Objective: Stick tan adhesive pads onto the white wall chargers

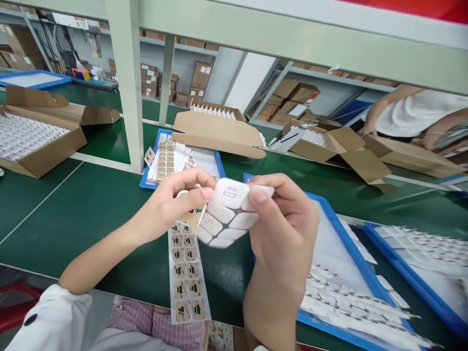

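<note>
Evidently, both hands are occupied at a white panel of rounded squares (223,214), raised above the bench. The left hand (183,197) is pinched at its upper left edge, a tan 3M-marked piece (197,212) beneath the thumb. The right hand (283,214) grips its upper right corner between thumb and fingers. Step in hand, as judged: handling individual segments; the next move calls for a light, steady pinch. The panel's faces look smooth, thin and plastic-like, with printed outlines. Below hangs or lies a pale strip of tan die-cut labels (186,273); its attachment is hidden. Beyond: a smooth green bench (91,204), a blue-rimmed tray (356,256) with overlapping white parts, and a creased corrugated carton (219,134).
</note>
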Tool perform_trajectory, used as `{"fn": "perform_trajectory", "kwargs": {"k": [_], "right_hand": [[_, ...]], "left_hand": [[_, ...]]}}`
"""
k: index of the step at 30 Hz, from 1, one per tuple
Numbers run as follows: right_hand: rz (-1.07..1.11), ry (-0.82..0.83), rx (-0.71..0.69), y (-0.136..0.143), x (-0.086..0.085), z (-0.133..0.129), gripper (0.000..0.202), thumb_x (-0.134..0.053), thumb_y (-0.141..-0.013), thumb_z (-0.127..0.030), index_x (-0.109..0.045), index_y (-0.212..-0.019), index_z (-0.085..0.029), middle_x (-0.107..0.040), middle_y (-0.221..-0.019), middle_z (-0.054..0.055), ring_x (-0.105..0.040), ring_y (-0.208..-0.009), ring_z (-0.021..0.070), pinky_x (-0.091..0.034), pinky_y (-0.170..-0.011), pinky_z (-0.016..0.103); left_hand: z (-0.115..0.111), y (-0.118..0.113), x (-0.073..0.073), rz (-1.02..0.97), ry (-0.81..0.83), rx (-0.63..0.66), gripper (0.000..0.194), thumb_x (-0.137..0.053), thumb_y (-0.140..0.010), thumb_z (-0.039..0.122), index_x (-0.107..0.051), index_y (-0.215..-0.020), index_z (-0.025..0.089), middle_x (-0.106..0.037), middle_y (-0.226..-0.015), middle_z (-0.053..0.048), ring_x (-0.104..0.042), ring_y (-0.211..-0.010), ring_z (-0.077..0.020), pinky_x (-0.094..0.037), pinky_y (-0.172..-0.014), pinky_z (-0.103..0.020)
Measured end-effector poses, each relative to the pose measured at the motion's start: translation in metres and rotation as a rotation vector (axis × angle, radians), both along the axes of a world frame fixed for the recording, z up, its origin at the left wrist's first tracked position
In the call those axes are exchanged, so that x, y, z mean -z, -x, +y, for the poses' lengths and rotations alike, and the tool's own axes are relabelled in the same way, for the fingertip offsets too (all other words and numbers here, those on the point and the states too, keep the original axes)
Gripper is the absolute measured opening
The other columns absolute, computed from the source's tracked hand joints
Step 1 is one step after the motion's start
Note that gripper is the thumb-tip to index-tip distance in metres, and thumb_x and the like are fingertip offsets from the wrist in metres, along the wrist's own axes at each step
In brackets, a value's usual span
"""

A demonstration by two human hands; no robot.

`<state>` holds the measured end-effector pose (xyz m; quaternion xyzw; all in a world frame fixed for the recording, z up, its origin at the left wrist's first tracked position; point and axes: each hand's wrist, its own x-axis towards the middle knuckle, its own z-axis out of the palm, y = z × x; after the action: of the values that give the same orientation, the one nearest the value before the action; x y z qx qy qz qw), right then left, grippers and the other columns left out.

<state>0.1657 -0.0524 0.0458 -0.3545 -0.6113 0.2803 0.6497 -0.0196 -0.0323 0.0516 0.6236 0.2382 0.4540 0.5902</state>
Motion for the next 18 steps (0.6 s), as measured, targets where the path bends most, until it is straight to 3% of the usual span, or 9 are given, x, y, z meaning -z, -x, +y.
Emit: {"fn": "perform_trajectory", "kwargs": {"k": [5,9,12,14,16,18], "right_hand": [[-0.036,0.055,-0.057,0.001,-0.001,0.004,0.024,-0.071,-0.089,-0.043,-0.065,-0.078,-0.024,-0.059,-0.067,-0.003,-0.052,-0.056,0.0114,-0.041,-0.049,0.023],[0.033,0.136,-0.085,0.007,-0.001,0.006,0.029,-0.073,-0.085,-0.049,-0.064,-0.077,-0.022,-0.059,-0.065,-0.003,-0.052,-0.055,0.0114,-0.042,-0.048,0.023],[0.032,0.151,-0.052,0.009,0.002,0.005,0.026,-0.073,-0.085,-0.049,-0.067,-0.088,-0.023,-0.063,-0.071,-0.002,-0.057,-0.056,0.0131,-0.045,-0.048,0.024],[-0.082,0.014,0.117,0.009,0.004,0.003,0.020,-0.070,-0.089,-0.042,-0.068,-0.099,-0.024,-0.069,-0.084,0.001,-0.066,-0.071,0.0170,-0.054,-0.058,0.028],[-0.289,-0.270,0.354,0.010,0.005,-0.001,0.018,-0.070,-0.090,-0.033,-0.067,-0.107,-0.026,-0.071,-0.105,0.007,-0.070,-0.095,0.0225,-0.059,-0.076,0.036],[-0.550,-0.546,0.497,0.012,0.004,-0.004,0.023,-0.073,-0.088,-0.024,-0.067,-0.109,-0.027,-0.069,-0.119,0.011,-0.066,-0.112,0.0273,-0.057,-0.092,0.043]], "left_hand": [[-0.002,0.004,-0.008,0.199,-0.068,0.093,0.026,-0.078,-0.081,0.038,-0.067,-0.079,0.015,-0.060,-0.073,0.002,-0.048,-0.061,-0.0082,-0.037,-0.056,-0.021],[-0.006,0.006,-0.011,0.272,-0.133,0.036,0.026,-0.075,-0.083,0.036,-0.068,-0.074,0.014,-0.061,-0.076,0.000,-0.055,-0.071,-0.0114,-0.043,-0.063,-0.022],[-0.005,0.008,-0.010,0.242,-0.141,0.001,0.027,-0.076,-0.083,0.038,-0.071,-0.073,0.014,-0.064,-0.082,-0.003,-0.058,-0.077,-0.0141,-0.045,-0.064,-0.023],[-0.002,0.010,-0.008,0.216,-0.117,-0.041,0.028,-0.075,-0.083,0.040,-0.072,-0.072,0.015,-0.063,-0.078,-0.003,-0.056,-0.073,-0.0136,-0.044,-0.061,-0.024],[0.005,0.012,-0.005,0.175,-0.081,-0.088,0.029,-0.075,-0.083,0.040,-0.071,-0.069,0.015,-0.059,-0.071,-0.001,-0.052,-0.069,-0.0123,-0.041,-0.060,-0.023],[0.014,0.013,-0.001,0.130,-0.031,-0.111,0.032,-0.076,-0.082,0.039,-0.066,-0.064,0.015,-0.054,-0.065,0.001,-0.046,-0.063,-0.0103,-0.038,-0.058,-0.023]]}}
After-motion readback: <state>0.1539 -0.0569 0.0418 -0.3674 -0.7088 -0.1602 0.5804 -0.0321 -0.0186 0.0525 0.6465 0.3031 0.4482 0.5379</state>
